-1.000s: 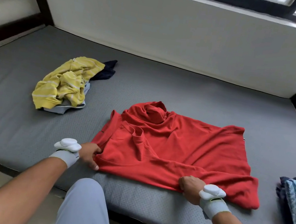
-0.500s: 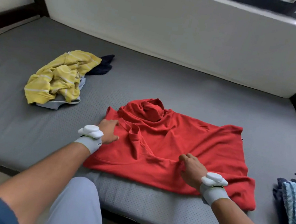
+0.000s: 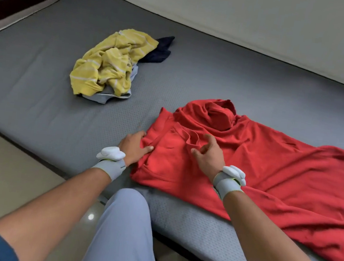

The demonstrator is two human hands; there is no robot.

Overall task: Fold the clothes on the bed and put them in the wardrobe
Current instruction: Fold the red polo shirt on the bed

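- Yellow striped shirt [image 3: 109, 65] lies crumpled in a heap with a pale blue garment [image 3: 103, 97] and a dark navy garment [image 3: 161, 50], well to the left of the red shirt [image 3: 260, 164] and farther back on the grey mattress [image 3: 30, 89]; none of these is folded yet.
- Left hand [image 3: 135, 147] touches the red shirt's left edge, fingers fairly straight, gripping nothing.
- Right hand [image 3: 207, 154] hovers over a fold ridge, fingers loosely spread and curved, holding nothing.
- Red shirt is only partly folded near the mattress's front edge; its long axis runs left to right, collar end at the left, hem at the right.
- No wardrobe shows, so I judge the task early.
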